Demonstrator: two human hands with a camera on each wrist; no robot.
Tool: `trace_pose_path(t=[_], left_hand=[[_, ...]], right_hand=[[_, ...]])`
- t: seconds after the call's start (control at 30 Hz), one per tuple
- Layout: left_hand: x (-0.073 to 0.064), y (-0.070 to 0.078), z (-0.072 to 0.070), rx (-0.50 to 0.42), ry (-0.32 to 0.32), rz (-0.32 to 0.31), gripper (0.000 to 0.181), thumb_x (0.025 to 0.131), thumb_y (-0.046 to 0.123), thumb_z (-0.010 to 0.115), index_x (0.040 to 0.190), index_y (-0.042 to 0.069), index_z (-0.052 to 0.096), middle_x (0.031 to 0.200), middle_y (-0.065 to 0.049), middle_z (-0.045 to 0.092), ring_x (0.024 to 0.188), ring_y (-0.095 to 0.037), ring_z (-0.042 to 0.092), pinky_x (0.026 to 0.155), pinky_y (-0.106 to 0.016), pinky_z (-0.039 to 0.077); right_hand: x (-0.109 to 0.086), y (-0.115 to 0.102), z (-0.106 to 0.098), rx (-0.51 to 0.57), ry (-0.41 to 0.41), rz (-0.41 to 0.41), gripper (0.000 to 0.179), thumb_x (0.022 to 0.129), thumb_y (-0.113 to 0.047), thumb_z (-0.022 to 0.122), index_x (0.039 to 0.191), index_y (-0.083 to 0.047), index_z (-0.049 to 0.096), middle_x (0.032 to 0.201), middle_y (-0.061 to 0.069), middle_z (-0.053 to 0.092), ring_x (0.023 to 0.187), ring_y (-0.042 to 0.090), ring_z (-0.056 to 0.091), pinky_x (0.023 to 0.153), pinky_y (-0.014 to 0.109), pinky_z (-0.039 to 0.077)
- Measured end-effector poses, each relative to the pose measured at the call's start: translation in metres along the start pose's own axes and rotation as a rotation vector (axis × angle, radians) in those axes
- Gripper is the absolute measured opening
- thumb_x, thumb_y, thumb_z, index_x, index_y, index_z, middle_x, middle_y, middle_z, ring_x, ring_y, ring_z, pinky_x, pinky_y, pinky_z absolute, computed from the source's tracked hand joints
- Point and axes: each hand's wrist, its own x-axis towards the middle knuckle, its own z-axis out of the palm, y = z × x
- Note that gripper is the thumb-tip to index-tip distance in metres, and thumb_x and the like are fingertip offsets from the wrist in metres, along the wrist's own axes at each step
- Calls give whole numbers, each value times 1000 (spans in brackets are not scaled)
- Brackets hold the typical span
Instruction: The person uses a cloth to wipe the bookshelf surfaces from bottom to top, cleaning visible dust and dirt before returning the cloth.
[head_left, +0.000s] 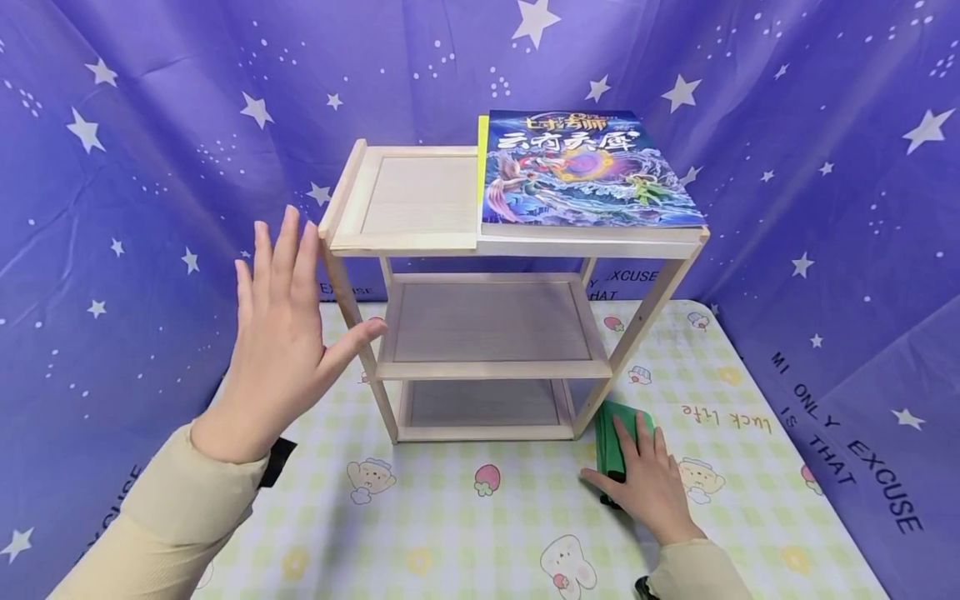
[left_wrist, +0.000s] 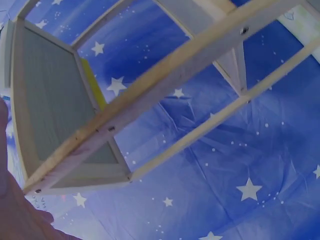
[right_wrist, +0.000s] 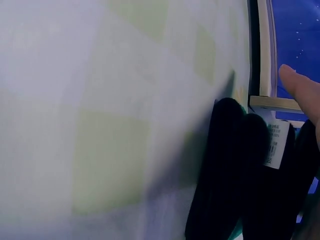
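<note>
A three-tier pale wooden shelf (head_left: 495, 368) stands on the table. Its left front upright is nearest my left hand (head_left: 281, 354), which is raised with fingers straight and thumb spread. In the left wrist view that upright (left_wrist: 165, 75) crosses close in front, with part of the hand at the lower left. My right hand (head_left: 654, 490) rests its extended fingers on a folded green cloth (head_left: 609, 442) beside the shelf's right front leg. From the right wrist, the cloth's folds (right_wrist: 230, 165) look dark, and a white barcode label (right_wrist: 276, 145) sticks out between them.
On the right half of the top tier lies a colourful picture-covered book (head_left: 585, 179), over something with a yellow edge (head_left: 482, 158). A checked tablecloth (head_left: 420, 517) covers the table. Purple star-patterned curtains (head_left: 180, 108) enclose the back and sides.
</note>
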Motion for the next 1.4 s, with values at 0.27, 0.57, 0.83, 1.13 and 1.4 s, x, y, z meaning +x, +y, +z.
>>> trace_pose_path(t=[0.27, 0.57, 0.83, 1.13, 1.4], left_hand=[[19, -3, -3, -102, -22, 14, 91, 92, 73, 38, 158, 17, 8, 168, -9, 4, 154, -38, -6, 117, -68, 5], [38, -3, -3, -178, 13, 94, 83, 96, 65, 39, 154, 11, 14, 166, -16, 9, 153, -39, -2, 122, -57, 4], [53, -11, -1, -275, 6, 78, 82, 96, 63, 43, 153, 9, 22, 166, -15, 15, 155, -30, 1, 124, -49, 7], [64, -18, 1, -356, -8, 49, 81, 95, 67, 38, 151, 9, 30, 164, -8, 27, 155, -21, 6, 124, -49, 12], [71, -23, 9, -487, 43, 19, 50, 103, 37, 47, 140, 5, 51, 154, -5, 46, 152, -12, 21, 123, -35, 19]], right_hand=[[4, -3, 0, 45, -33, 23, 107, 81, -68, 64, 156, -3, 22, 160, 35, 4, 139, 67, 7, 108, 75, 20], [11, -7, -2, 72, -90, 81, 104, 84, -64, 65, 157, -6, 19, 161, 33, 0, 141, 65, 3, 106, 78, 18], [19, -10, -5, 93, -71, 109, 98, 88, -56, 64, 157, -4, 19, 160, 35, 0, 140, 65, 5, 103, 78, 24], [22, -2, 16, 79, -13, 84, 89, 91, -43, 64, 155, 1, 21, 160, 35, 1, 138, 63, 16, 93, 74, 38], [22, 1, 24, 57, 70, 71, 75, 93, -32, 60, 154, -3, 26, 161, 30, 6, 134, 58, 27, 92, 70, 40]])
